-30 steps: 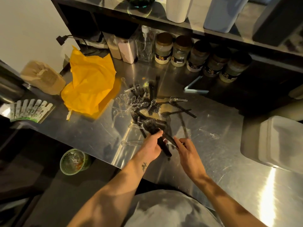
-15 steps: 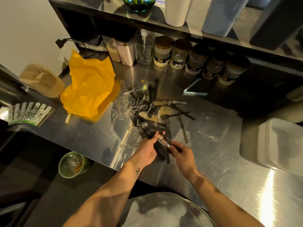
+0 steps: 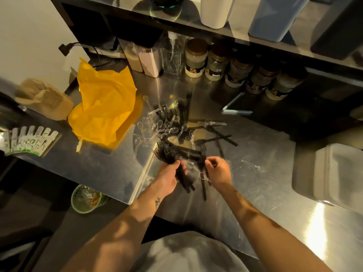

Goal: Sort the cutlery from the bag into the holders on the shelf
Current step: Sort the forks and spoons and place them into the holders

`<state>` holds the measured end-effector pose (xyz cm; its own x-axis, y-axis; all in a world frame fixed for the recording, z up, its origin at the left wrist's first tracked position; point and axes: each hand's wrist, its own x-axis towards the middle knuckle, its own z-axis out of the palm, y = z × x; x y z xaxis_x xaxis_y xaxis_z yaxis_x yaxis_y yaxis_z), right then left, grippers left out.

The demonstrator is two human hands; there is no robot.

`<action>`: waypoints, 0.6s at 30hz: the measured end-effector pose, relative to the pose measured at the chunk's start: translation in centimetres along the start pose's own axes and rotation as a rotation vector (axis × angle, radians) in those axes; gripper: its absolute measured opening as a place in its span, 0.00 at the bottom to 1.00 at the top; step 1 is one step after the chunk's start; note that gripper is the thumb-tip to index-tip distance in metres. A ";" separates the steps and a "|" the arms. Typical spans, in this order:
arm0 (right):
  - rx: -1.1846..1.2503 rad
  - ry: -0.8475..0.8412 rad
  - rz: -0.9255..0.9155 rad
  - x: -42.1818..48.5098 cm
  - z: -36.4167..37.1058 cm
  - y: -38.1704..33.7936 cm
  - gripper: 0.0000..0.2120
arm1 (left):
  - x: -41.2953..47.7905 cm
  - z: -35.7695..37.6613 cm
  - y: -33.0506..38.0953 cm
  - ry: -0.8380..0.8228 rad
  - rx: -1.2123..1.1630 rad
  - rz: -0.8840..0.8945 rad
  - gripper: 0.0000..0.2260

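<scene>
Dozens of disposable utensils lie spilled across a steel counter (image 3: 265, 193) as a person sorts them beneath a dim shelf (image 3: 245, 39). The left hand (image 3: 169, 177) clenches a thick bundle of black forks (image 3: 170, 154), the handles gathered in the fist and the tines fanned out toward the far left. The right hand (image 3: 219, 172), close beside it, has its fingers curled over a single fork (image 3: 203, 190) and a clear spoon (image 3: 203, 176); whether it actually pinches either one cannot be told. Just beyond the hands, the pile (image 3: 163, 126) mixes small clear plastic spoons, glossy and nearly see-through against the metal, with more matte black forks lying crisscross. A stray spoon (image 3: 255, 167) lies apart to the right. The yellow bag (image 3: 104, 112) sits crumpled and slumped on the counter, just left of the pile. Up on the shelf stand three tall holders, cut off by the top edge: a white holder (image 3: 214, 10), a blue holder (image 3: 275, 18) and a dark holder (image 3: 337, 28). A row of lidded jars (image 3: 235, 67) lines the back of the counter under the shelf. White foam boxes (image 3: 337, 173) rest at the counter's right end, and a brown paper sack (image 3: 45, 99) stands beside the yellow bag at the left end.
</scene>
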<state>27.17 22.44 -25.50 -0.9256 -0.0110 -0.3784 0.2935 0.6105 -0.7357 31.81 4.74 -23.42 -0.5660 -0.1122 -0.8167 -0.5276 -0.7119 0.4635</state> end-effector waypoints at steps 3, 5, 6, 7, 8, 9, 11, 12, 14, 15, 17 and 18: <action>-0.235 -0.012 0.080 3.4 0.4 0.2 0.13 | 0.0 -0.5 0.9 -0.013 0.026 -0.024 0.08; -0.434 -0.053 0.100 4.7 1.0 0.4 0.17 | 0.3 -0.7 1.5 -0.015 0.043 -0.048 0.08; -0.491 -0.076 0.106 5.0 1.4 0.5 0.17 | 0.5 -0.8 1.7 -0.016 0.050 -0.059 0.07; -0.509 -0.090 0.107 5.3 1.8 0.7 0.17 | 0.8 -1.0 1.9 -0.016 0.060 -0.062 0.06; -0.493 -0.103 0.133 5.5 2.1 1.0 0.18 | 1.1 -1.1 2.1 -0.015 0.066 -0.066 0.05; -0.454 -0.113 0.160 5.7 2.5 1.3 0.21 | 1.5 -1.4 2.3 -0.015 0.072 -0.071 0.05; -0.364 -0.115 0.188 5.6 2.5 1.4 0.23 | 1.8 -1.6 2.5 -0.021 0.100 -0.079 0.06; -0.306 -0.116 0.198 5.3 2.3 0.8 0.21 | 1.9 -1.7 2.7 -0.030 0.118 -0.084 0.07; -0.196 -0.090 0.198 4.9 1.8 -0.6 0.13 | 2.2 -1.6 3.1 -0.044 0.147 -0.081 0.07; -0.164 -0.075 0.181 5.3 1.6 -0.8 0.11 | 2.5 -1.4 3.4 -0.053 0.157 -0.084 0.07; -0.146 -0.075 0.140 6.2 1.0 -1.1 0.11 | 3.0 -0.9 3.7 -0.059 0.162 -0.082 0.05; -0.159 -0.083 0.114 6.7 0.7 -1.4 0.12 | 3.3 -0.7 3.8 -0.055 0.167 -0.084 0.05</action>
<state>20.74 20.98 -27.38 -0.8635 0.0042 -0.5042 0.3479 0.7288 -0.5898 28.37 1.21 -24.56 -0.5466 -0.0158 -0.8372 -0.6700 -0.5914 0.4487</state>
